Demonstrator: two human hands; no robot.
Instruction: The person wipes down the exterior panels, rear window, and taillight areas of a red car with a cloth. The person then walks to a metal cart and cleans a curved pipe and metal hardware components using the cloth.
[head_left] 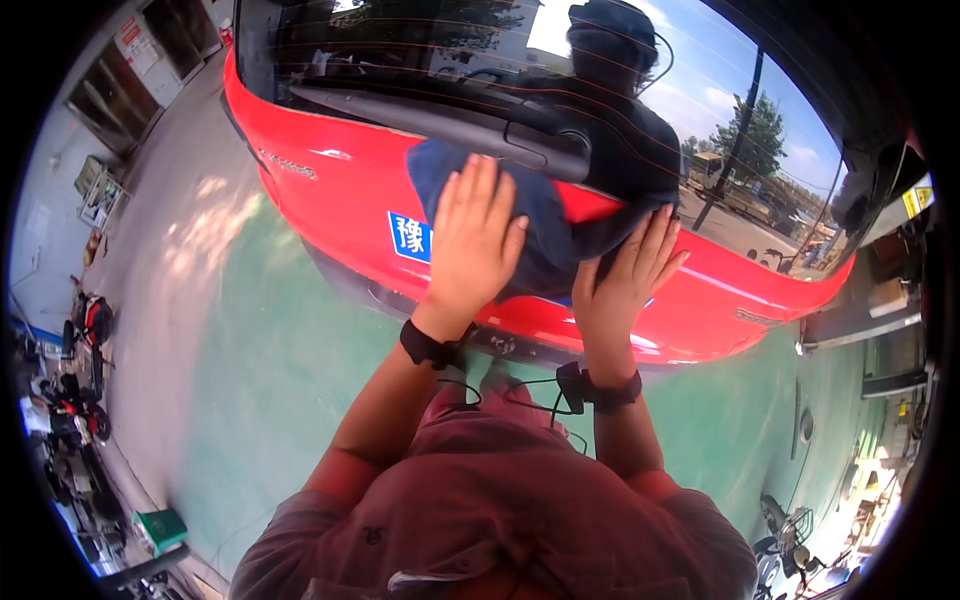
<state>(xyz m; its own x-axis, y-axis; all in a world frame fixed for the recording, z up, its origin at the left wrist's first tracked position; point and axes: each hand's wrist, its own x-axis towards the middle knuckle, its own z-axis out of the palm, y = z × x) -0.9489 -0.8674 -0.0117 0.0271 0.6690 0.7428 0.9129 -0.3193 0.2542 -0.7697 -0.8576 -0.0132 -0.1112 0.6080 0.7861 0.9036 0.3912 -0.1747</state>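
A dark blue cloth (548, 232) lies spread against the red rear of a car (350, 190), below the rear wiper (450, 125). My left hand (473, 235) presses flat on the cloth's left part, fingers stretched upward. My right hand (627, 280) rests at the cloth's right edge, its fingers spread. Part of a blue licence plate (408, 236) shows left of my left hand; the cloth and hands hide most of the rest. Black bands with cables are on both wrists.
The rear window (480, 50) reflects a person and a tree. Motorcycles (85, 400) and a green bin (160, 530) stand at the left. A bicycle (790, 540) is at the lower right. The floor (270, 370) is green.
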